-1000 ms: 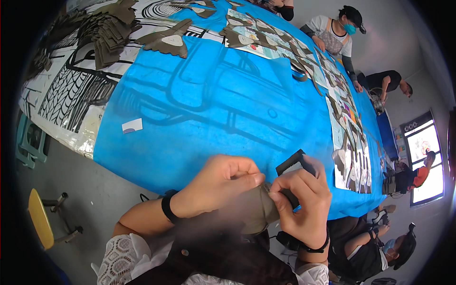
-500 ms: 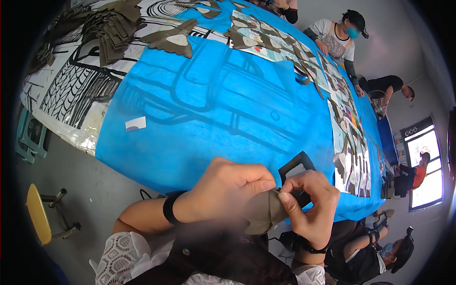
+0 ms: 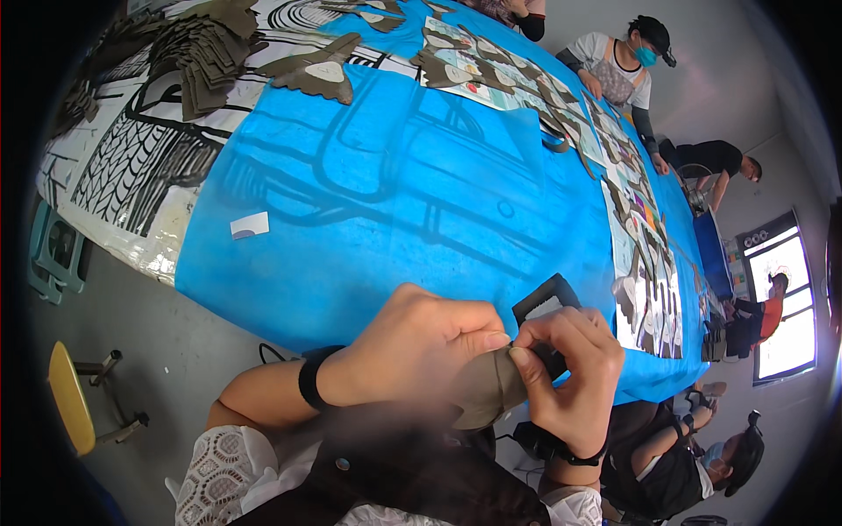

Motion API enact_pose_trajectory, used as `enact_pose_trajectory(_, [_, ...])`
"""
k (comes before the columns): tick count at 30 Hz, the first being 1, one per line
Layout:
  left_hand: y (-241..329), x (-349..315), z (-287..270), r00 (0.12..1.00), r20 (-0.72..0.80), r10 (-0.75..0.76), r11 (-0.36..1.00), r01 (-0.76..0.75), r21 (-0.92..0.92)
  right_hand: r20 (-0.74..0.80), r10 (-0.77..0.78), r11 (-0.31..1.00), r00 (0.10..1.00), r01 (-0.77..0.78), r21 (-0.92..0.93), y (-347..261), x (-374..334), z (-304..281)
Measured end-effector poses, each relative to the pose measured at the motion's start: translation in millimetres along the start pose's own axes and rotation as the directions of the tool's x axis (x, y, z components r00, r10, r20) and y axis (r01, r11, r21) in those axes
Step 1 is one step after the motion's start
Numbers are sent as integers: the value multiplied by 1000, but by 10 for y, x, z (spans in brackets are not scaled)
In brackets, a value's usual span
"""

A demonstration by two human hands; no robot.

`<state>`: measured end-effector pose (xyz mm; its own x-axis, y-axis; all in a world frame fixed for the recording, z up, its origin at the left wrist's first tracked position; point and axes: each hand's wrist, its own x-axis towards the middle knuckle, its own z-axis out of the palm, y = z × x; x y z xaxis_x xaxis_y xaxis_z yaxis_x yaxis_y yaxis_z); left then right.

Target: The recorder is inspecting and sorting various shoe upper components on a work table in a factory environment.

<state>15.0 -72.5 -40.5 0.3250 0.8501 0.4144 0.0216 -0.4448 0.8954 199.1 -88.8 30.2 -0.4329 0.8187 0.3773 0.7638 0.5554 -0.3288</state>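
A grey-brown piece of soft material (image 3: 485,390), fabric or leather, is bent between my hands just off the near edge of the blue-covered table. My left hand (image 3: 421,337) pinches its upper edge between thumb and index finger. Right beside that pinch, my right hand (image 3: 572,373) grips the same edge with thumb and bent fingers. The fingertips of both hands nearly touch. Behind my right fingers stands a black frame-shaped part (image 3: 548,296), partly hidden; whether it joins the brown piece I cannot tell. The lower part of the piece is blurred.
A blue sheet (image 3: 351,254) covers the table, with a small white card (image 3: 249,225) on it. Stacked brown cut pieces (image 3: 206,61) lie far left. Patterned sheets with brown pieces (image 3: 478,74) line the far and right sides. A yellow stool (image 3: 72,399) stands left; co-workers sit right.
Both hands keep their pinch on the brown piece, almost in the same place. The view has shifted very slightly.
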Motion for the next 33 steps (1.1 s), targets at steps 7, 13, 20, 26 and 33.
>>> enact_pose_trajectory(7, [-53, -38, 30, 1000, -17, 4, 999, -3, 43, -11, -18, 999, 1000, 18, -39, 3, 38, 47])
enact_pose_trajectory(13, [-100, -108, 209, 974, -201, 110, 993, -96, 75, -44, -54, 997, 998, 52, -50, 4, 68, 102])
enact_pose_trajectory(20, [-70, -153, 175, 983, -120, 138, 989, -130, 78, -38, -64, 996, 997, 62, -64, -10, 71, 119])
enact_pose_trajectory(26, [-116, -139, 228, 975, -171, 144, 986, -127, 106, -46, -78, 995, 996, 75, -66, -12, 67, 140])
enact_pose_trajectory(33, [-111, -135, 204, 978, -208, 20, 998, -7, 62, -25, -71, 996, 997, 70, -47, 17, 94, 171])
